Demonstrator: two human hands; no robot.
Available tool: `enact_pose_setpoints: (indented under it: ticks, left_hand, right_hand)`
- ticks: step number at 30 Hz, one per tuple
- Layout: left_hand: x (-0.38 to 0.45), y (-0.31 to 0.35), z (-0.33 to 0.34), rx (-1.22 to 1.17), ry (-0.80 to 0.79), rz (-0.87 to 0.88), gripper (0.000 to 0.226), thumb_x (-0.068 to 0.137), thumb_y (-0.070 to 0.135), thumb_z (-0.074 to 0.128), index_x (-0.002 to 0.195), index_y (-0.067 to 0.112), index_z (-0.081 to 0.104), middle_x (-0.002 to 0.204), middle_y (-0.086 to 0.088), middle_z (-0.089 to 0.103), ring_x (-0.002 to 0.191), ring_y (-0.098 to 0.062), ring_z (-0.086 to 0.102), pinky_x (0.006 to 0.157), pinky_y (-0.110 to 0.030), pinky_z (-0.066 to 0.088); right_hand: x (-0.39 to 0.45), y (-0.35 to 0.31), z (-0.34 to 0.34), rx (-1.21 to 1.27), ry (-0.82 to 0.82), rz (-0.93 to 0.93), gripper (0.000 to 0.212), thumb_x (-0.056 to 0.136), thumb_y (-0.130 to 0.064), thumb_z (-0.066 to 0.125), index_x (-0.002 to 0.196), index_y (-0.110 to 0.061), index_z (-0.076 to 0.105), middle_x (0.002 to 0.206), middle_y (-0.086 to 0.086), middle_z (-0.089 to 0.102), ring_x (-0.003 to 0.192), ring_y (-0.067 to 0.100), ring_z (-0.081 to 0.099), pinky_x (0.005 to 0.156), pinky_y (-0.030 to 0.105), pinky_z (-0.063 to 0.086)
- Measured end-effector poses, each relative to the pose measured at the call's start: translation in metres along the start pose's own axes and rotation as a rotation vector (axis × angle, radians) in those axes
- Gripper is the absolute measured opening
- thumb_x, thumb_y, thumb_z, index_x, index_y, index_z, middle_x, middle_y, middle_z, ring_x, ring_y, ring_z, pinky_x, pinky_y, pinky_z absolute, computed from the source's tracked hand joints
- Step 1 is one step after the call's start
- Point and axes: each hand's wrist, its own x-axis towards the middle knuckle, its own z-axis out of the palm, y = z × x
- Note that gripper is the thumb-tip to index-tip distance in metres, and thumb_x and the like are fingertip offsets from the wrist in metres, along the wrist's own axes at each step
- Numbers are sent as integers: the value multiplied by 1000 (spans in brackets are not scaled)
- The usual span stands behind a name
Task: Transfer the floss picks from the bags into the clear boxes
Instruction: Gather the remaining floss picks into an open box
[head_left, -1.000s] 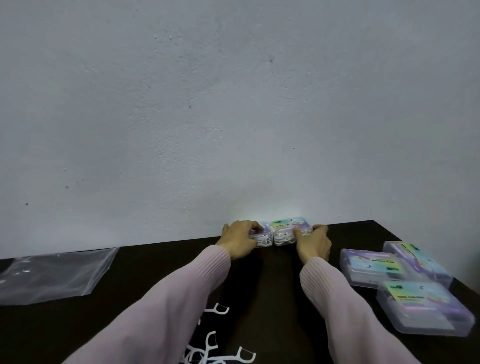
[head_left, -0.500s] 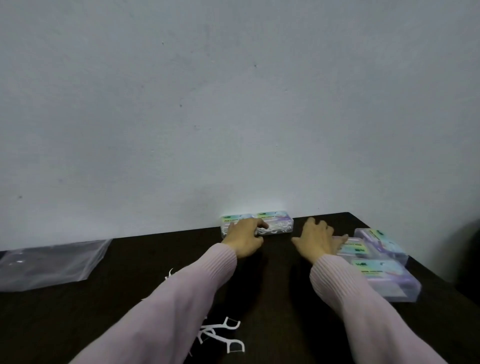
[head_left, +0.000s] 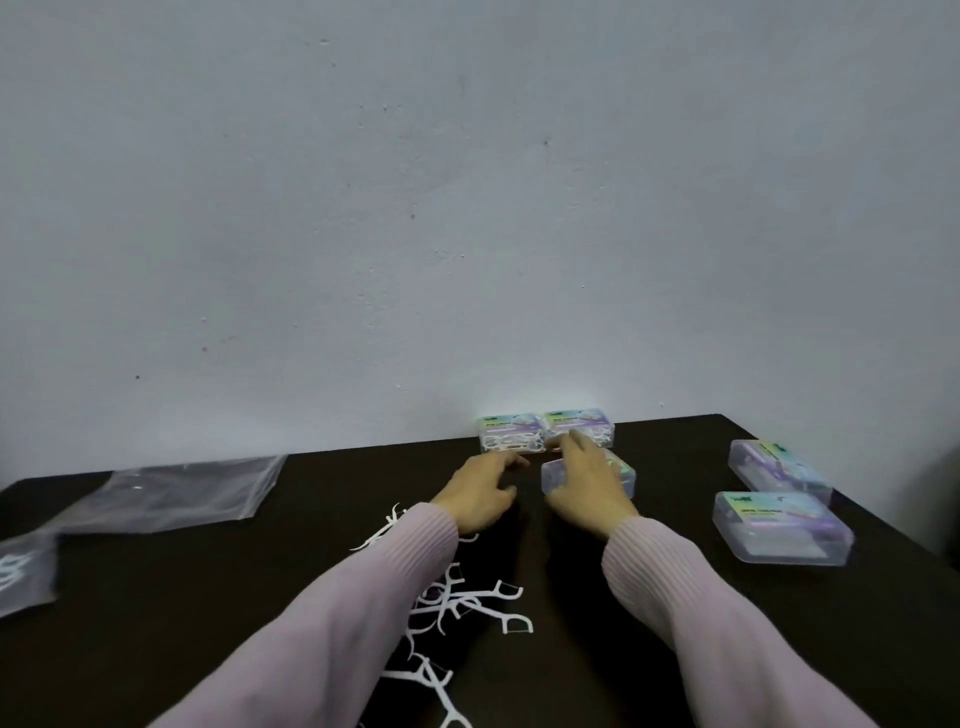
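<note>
Loose floss picks (head_left: 457, 613) lie scattered on the dark desk (head_left: 156, 597) at lower centre of the frame, partly under my left sleeve. They are not yet boxed.

My left hand (head_left: 480, 491) has drawn back from the filled boxes and now rests on the desk with fingers loosely bent, holding nothing.

My right hand (head_left: 584, 486) has gone to the stack at right, taken one empty box (head_left: 621, 470) and brought it to centre frame. It covers this box from above; fingers appear curled over its far edge.

Two empty boxes (head_left: 779, 525) remain at right.

Two filled boxes (head_left: 545, 428) stand side by side against the wall, just beyond my hands.

A flat clear bag (head_left: 176, 491) lies at left.

Judgement: two boxes are done; filling of the third comes next.
</note>
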Motion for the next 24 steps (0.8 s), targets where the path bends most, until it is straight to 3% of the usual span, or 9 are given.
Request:
enact_pose_setpoints:
  ticks: [3,7,12,20,24]
  left_hand:
    - [-10,-7,-4,-19,14,-14,45,91,5,51,134,15,47,139,-5,49,129,-16,44,106,-24,32]
    - [-18,-12,-5,-39,25,-14,51,90,6,53,139,14,42,141,-6,47,127,-16,46,99,-17,33]
    - [-25,-12,-3,-86,21,10,55,88,11,61,139,11,40,140,-5,48,128,-15,45,100,-17,32]
    - [-24,-20,2,-147,58,-27,65,82,24,71,139,14,41,136,-4,50,122,-15,49,105,-29,39]
    - [-27,-24,2,-265,128,-12,46,87,26,65,130,21,51,129,-3,55,112,-12,55,98,-28,46]
  right_hand:
    - [-1,1,-1,-108,14,14,50,92,-25,51,138,-17,33,151,4,21,142,21,16,111,58,10]
    - [-6,3,4,-43,-59,-46,48,90,-23,55,135,-21,39,142,4,35,134,22,27,106,47,31]
    - [-7,1,2,-84,-105,-129,70,82,-30,66,141,-24,29,148,8,22,139,27,14,111,47,21]
    - [-10,16,6,181,-156,-85,70,78,-26,72,137,-21,35,134,8,43,124,22,34,104,35,31]
    - [-11,21,13,359,-65,-102,74,69,-28,80,133,-19,42,130,2,48,122,17,43,103,32,39]
